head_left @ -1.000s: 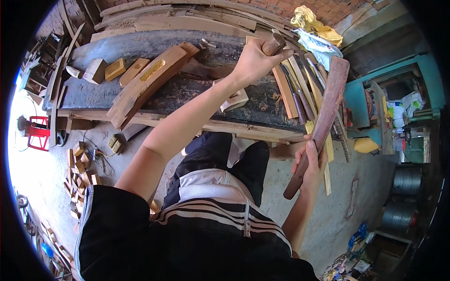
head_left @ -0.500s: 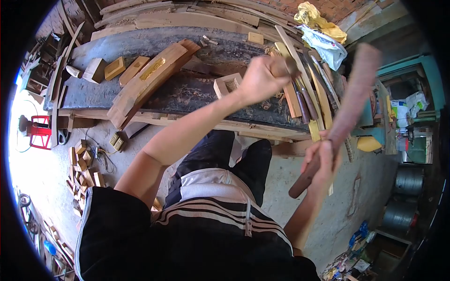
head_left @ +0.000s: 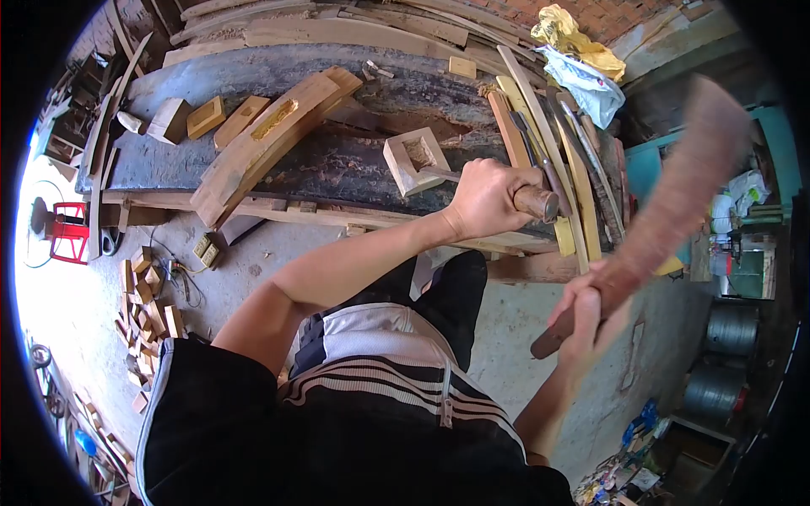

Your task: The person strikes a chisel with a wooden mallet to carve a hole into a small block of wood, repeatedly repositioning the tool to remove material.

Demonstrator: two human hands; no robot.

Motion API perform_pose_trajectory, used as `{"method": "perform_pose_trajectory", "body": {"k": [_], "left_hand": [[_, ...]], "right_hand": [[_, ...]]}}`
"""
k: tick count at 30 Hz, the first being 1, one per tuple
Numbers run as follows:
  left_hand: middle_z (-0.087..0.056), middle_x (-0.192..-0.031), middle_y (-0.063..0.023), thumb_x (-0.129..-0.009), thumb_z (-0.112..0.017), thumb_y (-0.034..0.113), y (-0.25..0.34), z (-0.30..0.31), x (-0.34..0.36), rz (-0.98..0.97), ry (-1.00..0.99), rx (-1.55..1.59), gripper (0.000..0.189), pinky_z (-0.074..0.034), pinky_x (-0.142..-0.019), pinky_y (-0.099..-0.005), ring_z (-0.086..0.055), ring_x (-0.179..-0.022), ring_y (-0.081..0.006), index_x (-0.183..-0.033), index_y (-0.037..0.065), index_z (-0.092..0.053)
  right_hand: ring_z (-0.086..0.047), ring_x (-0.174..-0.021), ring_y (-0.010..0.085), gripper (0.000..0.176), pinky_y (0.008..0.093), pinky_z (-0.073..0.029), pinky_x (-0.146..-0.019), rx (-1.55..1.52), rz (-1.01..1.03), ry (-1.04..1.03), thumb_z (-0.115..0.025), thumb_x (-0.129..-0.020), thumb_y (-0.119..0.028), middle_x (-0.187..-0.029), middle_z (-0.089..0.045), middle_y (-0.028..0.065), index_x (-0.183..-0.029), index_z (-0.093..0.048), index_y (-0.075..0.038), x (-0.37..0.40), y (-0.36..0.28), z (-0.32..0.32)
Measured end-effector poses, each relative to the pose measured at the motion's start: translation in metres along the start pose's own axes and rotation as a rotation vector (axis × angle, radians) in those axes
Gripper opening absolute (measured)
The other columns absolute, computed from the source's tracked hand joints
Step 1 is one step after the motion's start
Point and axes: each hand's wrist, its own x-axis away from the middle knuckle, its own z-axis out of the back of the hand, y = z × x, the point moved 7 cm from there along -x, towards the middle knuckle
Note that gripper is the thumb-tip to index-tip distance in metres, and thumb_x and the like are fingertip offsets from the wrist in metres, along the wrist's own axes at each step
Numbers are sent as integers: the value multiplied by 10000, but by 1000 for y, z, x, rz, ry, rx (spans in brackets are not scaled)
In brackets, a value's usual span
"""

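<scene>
My left hand [head_left: 496, 196] is wrapped round the wooden handle of a chisel [head_left: 537, 202], low over the front of the bench. The chisel's metal blade slants left, its tip at the edge of the hollow in a square wooden block [head_left: 407, 175]. Rough chips show inside that hollow. My right hand [head_left: 584, 316] grips the narrow end of a long, curved wooden club [head_left: 666, 211]. Raised off to the right, the club's thick end is blurred by motion. Several more chisels and wood strips [head_left: 582, 190] lie just beyond my left hand.
A long beam with a carved slot [head_left: 270, 139] lies across the dark slab bench [head_left: 329, 173], beside small recessed blocks [head_left: 205, 118]. Plastic bags [head_left: 582, 80] sit at the back right. Offcuts [head_left: 150, 295] are heaped on the floor near a red stool [head_left: 71, 233].
My left hand has come down toward me, bringing the chisel blade to the hollowed block. My right hand has swung the club's thick end farther right.
</scene>
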Motion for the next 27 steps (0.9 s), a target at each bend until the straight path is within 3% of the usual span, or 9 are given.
{"method": "perform_pose_trajectory", "body": {"k": [3,4,5,7,10,21,23,27], "left_hand": [[-618,-674,-153,-660,-759,149,4,0,2,-24,15,-19,194,-506,-572,-389,-621,-651,-381,-842,116,-704],[-618,-674,-153,-660,-759,149,2,-1,4,-29,18,-20,194,-506,-572,-389,-621,-651,-381,-842,116,-704],[-631,-669,-145,-651,-753,196,-1,-5,8,-25,5,-54,206,-508,-581,-418,-635,-656,-371,-848,155,-708],[-644,-664,-138,-642,-747,242,-1,-2,4,-28,5,-99,220,-509,-591,-447,-649,-660,-362,-853,194,-712],[-625,-674,-169,-647,-767,162,2,-4,7,-36,-10,-81,243,-513,-575,-401,-639,-637,-368,-873,95,-710],[-605,-640,-171,-665,-746,109,16,4,-10,-62,54,-19,200,-508,-563,-396,-638,-620,-371,-835,52,-657],[-602,-637,-170,-666,-745,107,11,3,-12,-64,58,-15,202,-506,-563,-395,-638,-622,-373,-837,49,-655],[-606,-645,-179,-667,-742,95,1,6,-13,-20,83,-22,206,-510,-569,-385,-640,-631,-381,-846,41,-656]], "right_hand": [[-540,-529,106,461,267,-443,-508,130,-87,-34,-697,-887,-193,-780,-613,73,-1248,-516,31,3,19,-7],[-534,-519,97,481,249,-432,-484,370,7,-154,-688,-898,-197,-776,-621,52,-1268,-502,48,-5,30,-23],[-534,-519,97,481,249,-432,-484,372,9,-150,-688,-898,-197,-776,-621,52,-1268,-502,48,-1,29,-20],[-531,-511,91,501,241,-422,-461,171,-214,-170,-689,-908,-213,-802,-632,63,-1282,-493,57,2,33,-23],[-512,-488,82,479,238,-403,-431,90,-219,-127,-689,-915,-225,-778,-615,59,-1259,-500,49,9,43,-20],[-510,-491,116,458,259,-419,-436,-22,-203,11,-668,-934,-227,-811,-586,72,-1253,-488,48,7,39,-6],[-469,-500,99,375,249,-409,-421,51,-176,18,-610,-964,-304,-680,-493,39,-1156,-532,9,7,36,-7],[-467,-497,98,374,250,-412,-425,72,-195,-6,-605,-967,-301,-682,-497,41,-1164,-530,8,7,41,-8]]}}
